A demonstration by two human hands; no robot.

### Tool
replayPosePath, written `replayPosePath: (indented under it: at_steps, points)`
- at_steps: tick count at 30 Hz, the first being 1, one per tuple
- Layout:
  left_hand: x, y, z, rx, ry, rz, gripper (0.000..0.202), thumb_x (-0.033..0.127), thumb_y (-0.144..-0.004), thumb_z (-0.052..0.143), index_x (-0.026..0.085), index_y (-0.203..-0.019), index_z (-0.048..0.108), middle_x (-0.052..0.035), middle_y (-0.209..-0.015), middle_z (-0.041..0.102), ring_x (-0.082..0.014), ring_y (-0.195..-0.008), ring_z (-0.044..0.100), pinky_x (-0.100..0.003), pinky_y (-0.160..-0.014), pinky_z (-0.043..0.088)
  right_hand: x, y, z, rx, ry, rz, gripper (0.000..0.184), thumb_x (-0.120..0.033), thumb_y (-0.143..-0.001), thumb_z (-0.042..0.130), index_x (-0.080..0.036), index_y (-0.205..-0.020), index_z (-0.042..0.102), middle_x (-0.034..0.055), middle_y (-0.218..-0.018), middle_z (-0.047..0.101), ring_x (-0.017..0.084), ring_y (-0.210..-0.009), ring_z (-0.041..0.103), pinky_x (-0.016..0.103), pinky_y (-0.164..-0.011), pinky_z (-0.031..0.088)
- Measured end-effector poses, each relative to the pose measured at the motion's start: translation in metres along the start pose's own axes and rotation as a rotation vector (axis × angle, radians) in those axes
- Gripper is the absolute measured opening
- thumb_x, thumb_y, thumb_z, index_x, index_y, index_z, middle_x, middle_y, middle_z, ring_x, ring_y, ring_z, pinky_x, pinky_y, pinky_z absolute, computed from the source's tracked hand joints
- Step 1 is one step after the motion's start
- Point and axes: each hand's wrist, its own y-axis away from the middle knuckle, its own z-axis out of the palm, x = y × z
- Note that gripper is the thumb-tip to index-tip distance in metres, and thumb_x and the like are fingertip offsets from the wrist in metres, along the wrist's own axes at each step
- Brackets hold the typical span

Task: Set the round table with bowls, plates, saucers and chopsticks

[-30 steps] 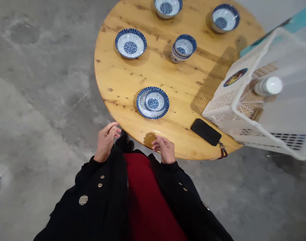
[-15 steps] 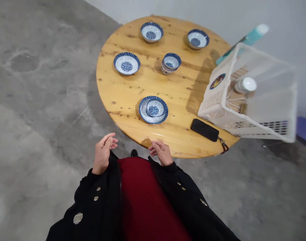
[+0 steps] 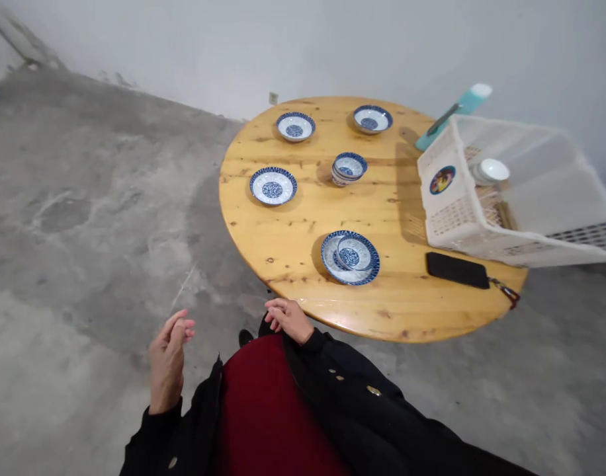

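Note:
My left hand hangs over the concrete floor left of the round wooden table, fingers loosely curled, with nothing in it. My right hand hovers just before the table's near edge, fingers bent and apart, also holding nothing. Nearest to it is a blue-and-white plate with a small dish lying in it. Farther back stand a shallow dish, a stack of small bowls and two more bowls.
A white plastic basket sits on the table's right side with a white-capped bottle inside. A black phone with a strap lies in front of it. A teal object leans behind the basket. A grey wall stands behind.
The view has tilted up and swung left, so the table now sits farther right and the wall shows. My left hand has dropped lower and left; my right stays near the table edge.

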Motion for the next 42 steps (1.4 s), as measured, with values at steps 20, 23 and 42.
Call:
replayPosePath:
  at_steps: [20,23,42]
  points:
    - [0.211,-0.272,0.252,-0.858,-0.572,0.469,0.045,0.052,-0.086,0.056,0.017,-0.111,0.072,-0.0066,-0.089,0.073,-0.0200,-0.076,0.068,-0.035,-0.079,0.054,-0.114,-0.197,-0.004,0.575,-0.558,-0.062,0.034,-0.044,-0.072,0.063,-0.017,-0.091,0.067,0.0012,-0.066,0.067,0.012,-0.048,0.057,0.023,-0.046,0.043]
    - [0.231,-0.292,0.298,-0.962,-0.596,0.503,0.043,0.049,-0.085,0.056,0.016,-0.108,0.071,-0.0067,-0.087,0.073,-0.0198,-0.076,0.068,-0.033,-0.077,0.054,-0.139,-0.207,-0.024,0.692,-0.607,-0.126,0.037,-0.048,-0.070,0.066,-0.016,-0.089,0.067,0.0021,-0.065,0.067,0.012,-0.049,0.057,0.024,-0.048,0.045]
    - [0.289,-0.357,0.602,-1.526,-0.575,0.774,0.030,0.036,-0.083,0.058,0.013,-0.099,0.069,-0.0072,-0.077,0.072,-0.0166,-0.067,0.066,-0.028,-0.068,0.052,-0.217,-0.258,-0.153,1.500,-0.395,-0.226,0.035,-0.039,-0.075,0.061,-0.013,-0.096,0.068,0.0023,-0.069,0.069,0.011,-0.050,0.060,0.023,-0.048,0.049]
